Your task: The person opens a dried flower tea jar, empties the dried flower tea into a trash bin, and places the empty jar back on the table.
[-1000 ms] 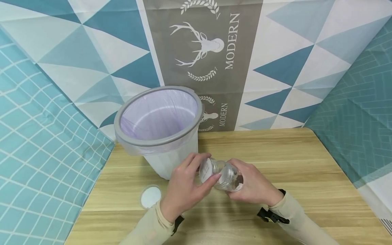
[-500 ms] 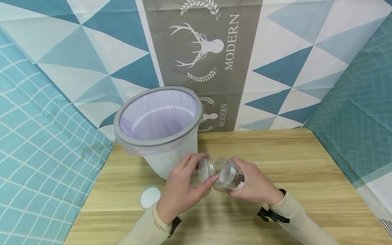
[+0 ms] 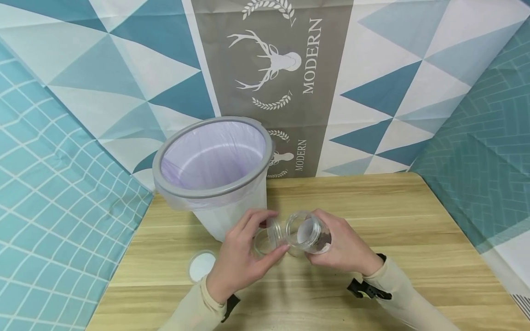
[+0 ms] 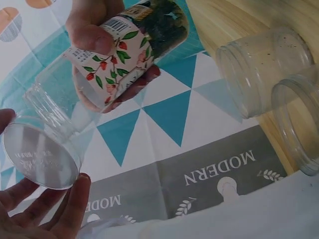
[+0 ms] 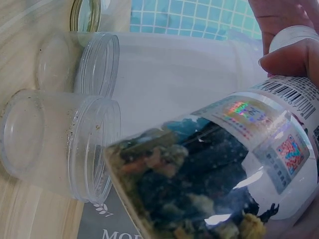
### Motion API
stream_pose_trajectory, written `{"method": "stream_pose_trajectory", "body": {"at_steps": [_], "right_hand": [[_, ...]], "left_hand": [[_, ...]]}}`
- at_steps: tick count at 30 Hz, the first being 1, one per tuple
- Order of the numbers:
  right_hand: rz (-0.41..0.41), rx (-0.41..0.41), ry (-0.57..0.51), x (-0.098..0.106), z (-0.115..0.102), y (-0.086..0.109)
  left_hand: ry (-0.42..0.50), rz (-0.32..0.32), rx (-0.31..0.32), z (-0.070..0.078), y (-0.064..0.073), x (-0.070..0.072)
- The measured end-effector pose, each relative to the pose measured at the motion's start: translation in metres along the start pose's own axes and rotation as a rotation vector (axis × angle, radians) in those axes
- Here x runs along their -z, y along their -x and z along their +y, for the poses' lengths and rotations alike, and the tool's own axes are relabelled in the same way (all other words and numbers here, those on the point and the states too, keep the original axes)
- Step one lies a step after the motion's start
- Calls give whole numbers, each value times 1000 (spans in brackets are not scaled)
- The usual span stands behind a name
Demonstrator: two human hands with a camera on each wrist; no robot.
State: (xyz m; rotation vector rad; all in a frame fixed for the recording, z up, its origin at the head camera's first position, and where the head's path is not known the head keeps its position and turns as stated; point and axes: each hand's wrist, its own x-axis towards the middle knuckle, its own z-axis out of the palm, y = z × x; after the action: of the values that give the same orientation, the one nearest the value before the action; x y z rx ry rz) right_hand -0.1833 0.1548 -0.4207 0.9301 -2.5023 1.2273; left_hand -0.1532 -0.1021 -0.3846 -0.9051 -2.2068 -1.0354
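My right hand [image 3: 343, 241] grips a clear jar [image 5: 199, 179] with a floral paper label and dark dried pieces in it. The jar is tilted, its threaded mouth [image 4: 50, 109] pointing towards my left hand [image 3: 240, 253]. Between its thumb and fingers my left hand holds a clear round lid [image 4: 42, 154], off the mouth and close beside it. Two clear wide-mouthed jars without lids stand behind my hands: one jar [image 5: 55, 144] has specks on its wall, and the other jar [image 5: 75, 64] is next to it.
A white trash bin [image 3: 240, 211] with a grey rim and lilac liner stands behind my left hand. On the wooden table [image 3: 372, 197] at left lies a round clear-rimmed white disc [image 3: 202, 266]. Patterned cloth [image 3: 381, 69] hangs behind.
My left hand has moved left with the lid, away from the labelled jar's mouth, and a gap has opened between them. My right hand and the jar have barely moved.
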Motion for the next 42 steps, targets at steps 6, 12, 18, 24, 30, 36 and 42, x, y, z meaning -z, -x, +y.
{"method": "stream_pose_trajectory", "body": {"at_steps": [6, 12, 18, 24, 30, 36, 42], "right_hand": [[14, 10, -1, 1, 0, -1], [27, 26, -4, 1, 0, -3], [64, 31, -17, 5, -3, -5], [87, 32, -23, 8, -3, -4], [96, 38, -35, 8, -2, -4], [107, 51, -32, 9, -2, -5], [114, 55, -21, 9, -2, -5]], "left_hand": [[17, 0, -12, -6, 8, 6], [-5, 39, -39, -12, 18, 10], [22, 128, -145, -23, 32, 15], [112, 178, -286, -38, 49, 26], [224, 238, -284, -52, 61, 43], [254, 445, -255, -67, 69, 57], [324, 664, -124, -78, 76, 69]]}}
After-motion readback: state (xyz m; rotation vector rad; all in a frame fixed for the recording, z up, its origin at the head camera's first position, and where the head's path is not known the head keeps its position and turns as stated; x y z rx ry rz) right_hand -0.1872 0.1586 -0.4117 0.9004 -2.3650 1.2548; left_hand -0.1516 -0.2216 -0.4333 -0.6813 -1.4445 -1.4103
